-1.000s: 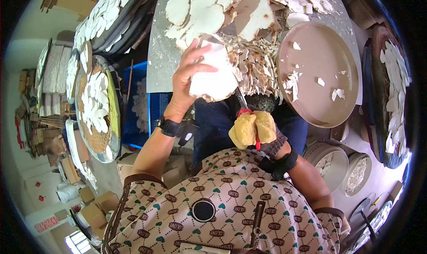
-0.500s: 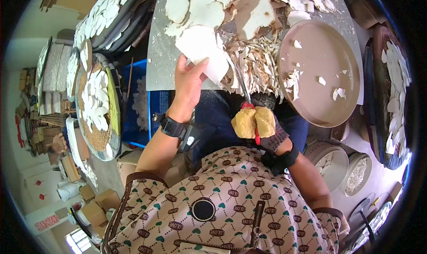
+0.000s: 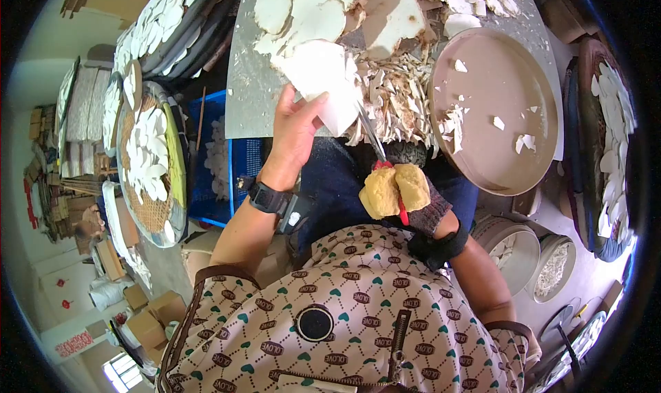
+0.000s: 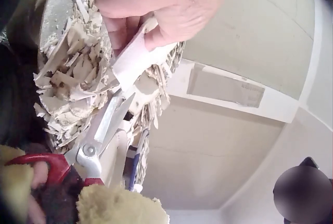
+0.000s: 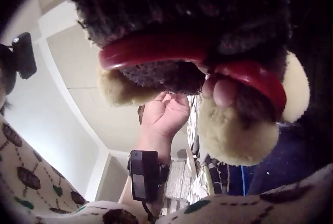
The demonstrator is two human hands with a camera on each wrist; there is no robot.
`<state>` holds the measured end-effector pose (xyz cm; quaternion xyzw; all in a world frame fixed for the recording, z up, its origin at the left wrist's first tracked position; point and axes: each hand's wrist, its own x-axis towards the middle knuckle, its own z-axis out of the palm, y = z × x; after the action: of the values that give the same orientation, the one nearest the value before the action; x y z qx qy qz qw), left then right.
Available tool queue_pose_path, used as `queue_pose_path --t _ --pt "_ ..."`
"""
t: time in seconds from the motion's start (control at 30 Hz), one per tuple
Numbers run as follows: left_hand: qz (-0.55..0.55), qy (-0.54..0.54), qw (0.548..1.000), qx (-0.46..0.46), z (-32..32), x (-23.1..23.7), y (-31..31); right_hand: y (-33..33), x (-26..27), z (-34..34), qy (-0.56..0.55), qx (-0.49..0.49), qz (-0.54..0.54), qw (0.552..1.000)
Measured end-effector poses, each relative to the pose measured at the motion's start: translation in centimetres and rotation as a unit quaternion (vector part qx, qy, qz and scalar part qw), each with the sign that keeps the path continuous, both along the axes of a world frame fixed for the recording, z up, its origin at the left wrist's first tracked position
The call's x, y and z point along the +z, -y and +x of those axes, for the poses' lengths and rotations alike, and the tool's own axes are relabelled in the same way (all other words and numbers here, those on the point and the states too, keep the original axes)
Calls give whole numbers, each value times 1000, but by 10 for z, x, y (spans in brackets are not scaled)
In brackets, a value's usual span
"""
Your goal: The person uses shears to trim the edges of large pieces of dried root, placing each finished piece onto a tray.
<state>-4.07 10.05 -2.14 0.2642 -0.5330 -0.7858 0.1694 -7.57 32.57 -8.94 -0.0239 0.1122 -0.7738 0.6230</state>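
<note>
Table [image 3: 249,110]: chips [image 3: 396,107] heaped along its near edge.
White piece [image 3: 318,76]: above that edge; probably light, stiff, brittle, best held flat, in from its rim.
Scissors [image 4: 89,150]: blades parted beside the piece; contact is hard to make out.
Left hand [image 3: 292,135]: thumb and fingers pinching the piece.
Right hand [image 3: 432,214]: gloved, curled round red handles [image 5: 156,51].

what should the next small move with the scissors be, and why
Probably ease the red-handled scissors shut on the flat white piece: the left hand pinches it, the right hand holds the scissors, and their blades stand parted near its edge.
</note>
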Motion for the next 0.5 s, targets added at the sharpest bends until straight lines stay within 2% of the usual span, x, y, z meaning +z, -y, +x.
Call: queue_pose_path --t 0.1,0.3,0.4,0.5 --pt "-5 25 999 -38 2 1 -4 1 13 -1 -176 -27 47 983" --pt "26 33 998 -48 3 1 -15 0 14 -3 -159 -26 39 986" --pt "42 21 998 -46 2 -4 -15 4 2 2 -51 -46 15 998" --pt "59 23 997 -40 2 -5 -15 0 0 3 -129 -58 20 990"
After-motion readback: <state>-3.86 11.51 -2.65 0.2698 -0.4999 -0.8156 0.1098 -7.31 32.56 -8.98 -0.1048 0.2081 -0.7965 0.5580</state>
